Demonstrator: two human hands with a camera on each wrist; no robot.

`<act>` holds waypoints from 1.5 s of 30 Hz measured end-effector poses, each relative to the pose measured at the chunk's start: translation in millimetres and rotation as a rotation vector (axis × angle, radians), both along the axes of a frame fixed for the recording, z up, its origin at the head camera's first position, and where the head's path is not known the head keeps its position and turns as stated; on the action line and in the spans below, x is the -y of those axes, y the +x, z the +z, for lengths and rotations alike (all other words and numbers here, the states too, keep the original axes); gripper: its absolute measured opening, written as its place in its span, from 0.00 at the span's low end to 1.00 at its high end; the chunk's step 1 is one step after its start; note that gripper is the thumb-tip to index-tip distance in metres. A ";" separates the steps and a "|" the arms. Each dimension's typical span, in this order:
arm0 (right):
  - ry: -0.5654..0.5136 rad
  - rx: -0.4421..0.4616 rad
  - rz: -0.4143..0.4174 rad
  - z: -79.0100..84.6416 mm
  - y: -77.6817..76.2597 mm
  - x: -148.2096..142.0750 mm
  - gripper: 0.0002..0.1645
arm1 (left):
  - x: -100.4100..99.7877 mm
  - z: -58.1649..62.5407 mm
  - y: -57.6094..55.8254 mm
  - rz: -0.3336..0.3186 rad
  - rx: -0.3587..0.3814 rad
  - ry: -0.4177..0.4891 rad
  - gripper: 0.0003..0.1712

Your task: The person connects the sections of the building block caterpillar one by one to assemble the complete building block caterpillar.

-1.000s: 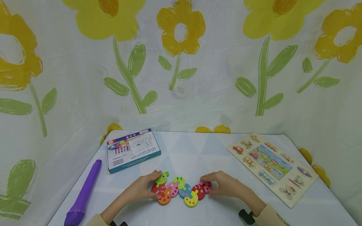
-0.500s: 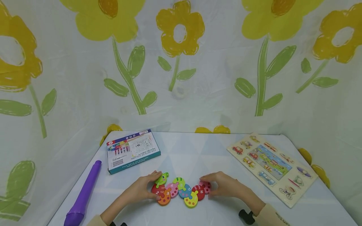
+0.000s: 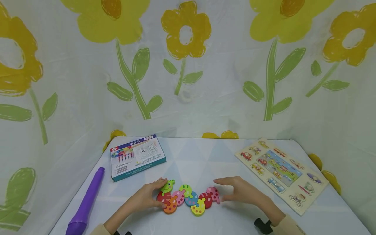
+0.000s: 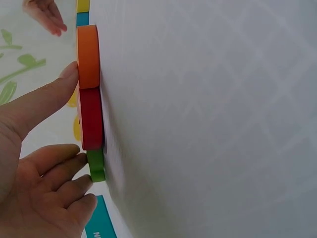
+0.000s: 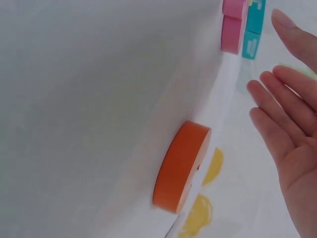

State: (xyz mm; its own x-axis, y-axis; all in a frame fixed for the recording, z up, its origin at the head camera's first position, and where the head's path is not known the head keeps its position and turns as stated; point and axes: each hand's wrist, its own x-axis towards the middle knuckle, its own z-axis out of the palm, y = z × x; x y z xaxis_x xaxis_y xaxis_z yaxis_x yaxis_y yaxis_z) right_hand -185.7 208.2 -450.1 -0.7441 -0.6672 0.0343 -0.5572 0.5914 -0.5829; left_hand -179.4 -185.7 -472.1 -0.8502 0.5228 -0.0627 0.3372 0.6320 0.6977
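A caterpillar puzzle (image 3: 192,198) of several joined, numbered round pieces lies in a zigzag near the front of the table. My left hand (image 3: 147,195) holds its left end, fingers at the green head (image 3: 167,187) and thumb on the orange piece (image 3: 170,205). In the left wrist view that thumb lies over the orange piece (image 4: 88,57), with the red piece (image 4: 91,119) beside it. My right hand (image 3: 243,192) is apart from the pink end piece (image 3: 212,194), thumb and fingers spread. Another orange round piece (image 5: 182,166) shows in the right wrist view, hidden in the head view.
A flat box (image 3: 138,158) lies at the back left and a purple microphone-shaped object (image 3: 87,199) along the left side. A wooden picture puzzle board (image 3: 282,175) lies at the right. A flower-printed cloth (image 3: 217,81) hangs behind the table.
My right hand has let go of the pink end piece and moved a little to the right, its fingers parting. The left hand has stayed on the head end.
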 end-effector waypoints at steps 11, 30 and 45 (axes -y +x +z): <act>0.000 0.031 -0.101 -2.5 9.2 -23.0 0.34 | -0.6 0.9 -1.0 -0.001 -0.014 -0.007 0.49; 0.071 -0.142 -0.206 -1.7 37.9 -62.7 0.33 | -1.3 0.1 -1.6 0.001 0.010 -0.002 0.49; 0.135 -0.043 -0.305 -1.6 46.7 -68.7 0.31 | -1.1 -0.4 -0.3 0.002 0.006 -0.003 0.49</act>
